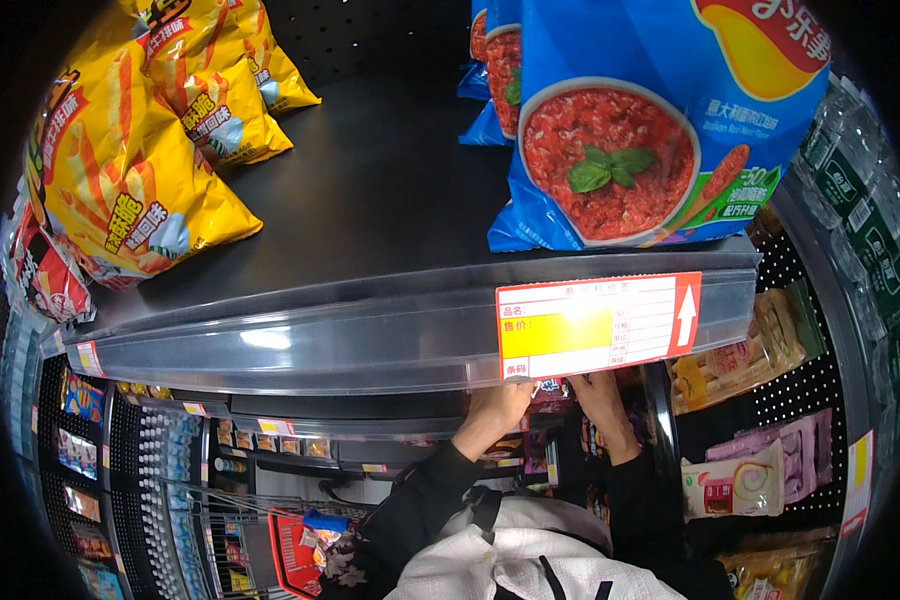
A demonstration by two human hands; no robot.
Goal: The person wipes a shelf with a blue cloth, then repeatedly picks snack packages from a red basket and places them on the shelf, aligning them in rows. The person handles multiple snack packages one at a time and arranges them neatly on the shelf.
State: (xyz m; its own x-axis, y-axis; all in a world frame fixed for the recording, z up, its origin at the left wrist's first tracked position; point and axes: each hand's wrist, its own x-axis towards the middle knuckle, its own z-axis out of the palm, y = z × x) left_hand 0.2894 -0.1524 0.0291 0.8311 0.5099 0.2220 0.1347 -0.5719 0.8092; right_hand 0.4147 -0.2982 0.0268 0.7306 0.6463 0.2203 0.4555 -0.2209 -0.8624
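Observation:
Below the upper shelf's front edge, my left hand (pixel 495 411) and my right hand (pixel 601 405) reach forward, one at each side of a red snack package (pixel 550 391). The price label on the shelf edge hides my fingertips and most of the package, so whether either hand grips it cannot be told. Above, on the black metal shelf (pixel 360 195), blue potato chip bags (pixel 667 67) stand at the right. Yellow snack bags (pixel 135 180) stand at the left.
A shopping cart with a red part (pixel 289 551) and some packages stands at lower left. Packaged breads (pixel 735 480) line a perforated rack at right. Bottled drinks (pixel 172 480) fill shelves at left. The upper shelf's edge (pixel 292 337) juts out above my hands.

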